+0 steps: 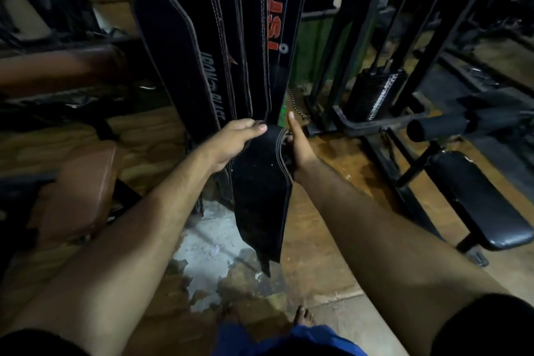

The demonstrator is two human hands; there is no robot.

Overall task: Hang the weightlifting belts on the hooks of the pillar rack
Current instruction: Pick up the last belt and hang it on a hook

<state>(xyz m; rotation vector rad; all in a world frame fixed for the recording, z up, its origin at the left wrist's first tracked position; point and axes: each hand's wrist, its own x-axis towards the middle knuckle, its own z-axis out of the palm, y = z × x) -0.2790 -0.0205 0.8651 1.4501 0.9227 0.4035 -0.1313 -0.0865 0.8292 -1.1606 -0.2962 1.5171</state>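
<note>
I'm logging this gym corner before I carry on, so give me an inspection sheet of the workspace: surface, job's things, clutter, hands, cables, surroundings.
Surface: brown floor, covering peeled away to a bare grey patch below the belts.
Job's things: black belt held in both hands, its end drooping; hanging belts on the pillar, one with red lettering. Hooks not in view.
Clutter: nothing seen.
Hands: left hand grips the held belt's top edge; right hand holds its other side, thumb up.
Cables: chain dangling beside the belts.
Surroundings: weight stack, black padded bench, brown padded seat.
</note>
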